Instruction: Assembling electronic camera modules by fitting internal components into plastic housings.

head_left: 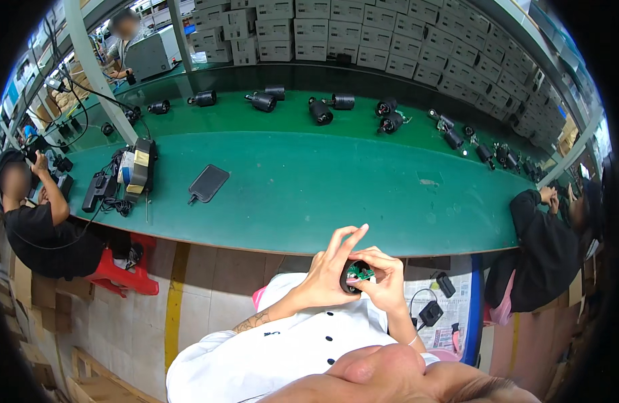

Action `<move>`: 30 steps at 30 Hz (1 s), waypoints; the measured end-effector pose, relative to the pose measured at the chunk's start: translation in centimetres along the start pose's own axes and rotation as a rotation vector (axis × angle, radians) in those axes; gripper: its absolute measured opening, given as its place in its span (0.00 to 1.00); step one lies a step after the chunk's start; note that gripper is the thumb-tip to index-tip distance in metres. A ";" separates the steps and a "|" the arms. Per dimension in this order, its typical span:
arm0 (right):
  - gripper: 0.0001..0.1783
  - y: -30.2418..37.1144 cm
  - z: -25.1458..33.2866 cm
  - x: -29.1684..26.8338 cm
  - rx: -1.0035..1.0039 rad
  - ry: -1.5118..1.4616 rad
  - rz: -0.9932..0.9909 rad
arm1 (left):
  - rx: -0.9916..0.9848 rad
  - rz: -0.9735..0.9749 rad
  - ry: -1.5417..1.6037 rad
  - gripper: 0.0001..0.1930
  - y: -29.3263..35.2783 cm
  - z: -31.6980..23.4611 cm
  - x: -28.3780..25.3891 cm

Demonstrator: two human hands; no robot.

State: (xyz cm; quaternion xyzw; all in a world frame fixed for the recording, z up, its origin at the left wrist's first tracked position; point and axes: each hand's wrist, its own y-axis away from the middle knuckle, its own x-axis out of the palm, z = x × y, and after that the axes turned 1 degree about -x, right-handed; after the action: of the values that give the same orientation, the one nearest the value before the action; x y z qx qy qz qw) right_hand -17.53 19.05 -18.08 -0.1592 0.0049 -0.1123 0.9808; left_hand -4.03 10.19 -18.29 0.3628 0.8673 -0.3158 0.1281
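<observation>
Between my two hands, just off the near edge of the green table (289,201), is a black cylindrical housing (348,285) with its open end showing. A small green circuit board (360,274) sits at that opening. My left hand (325,274) wraps the housing's left side, its index finger raised. On the other side my right hand (386,277) grips it, the thumb close to the board. How far the board sits inside cannot be seen.
Black cylindrical units (320,112) line the table's far strip. A dark phone-like slab (209,183) lies left of centre, beside a power strip and cables (104,190). People sit at left (44,221) and right (545,242). Stacked boxes (377,37) stand behind.
</observation>
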 end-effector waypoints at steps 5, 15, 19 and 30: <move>0.26 -1.3 0.9 -0.9 0.066 -0.023 -0.066 | -0.018 -0.022 0.176 0.58 -2.0 0.4 0.9; 0.27 -4.1 2.4 -1.9 0.047 -0.056 -0.096 | 0.063 -0.162 0.455 0.59 -5.0 1.2 2.6; 0.25 -4.3 2.5 -2.1 0.053 -0.050 -0.088 | 0.110 -0.163 0.418 0.58 -5.2 1.4 2.3; 0.16 -3.7 4.0 -1.5 -0.102 0.358 -0.168 | 0.212 -0.158 0.264 0.57 -5.3 1.8 1.4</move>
State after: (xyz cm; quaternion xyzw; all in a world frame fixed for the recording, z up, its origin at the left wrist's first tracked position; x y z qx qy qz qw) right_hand -19.63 17.18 -13.12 -0.1861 0.1713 -0.2201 0.9421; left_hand -8.84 6.96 -17.89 0.3433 0.8643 -0.3641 -0.0507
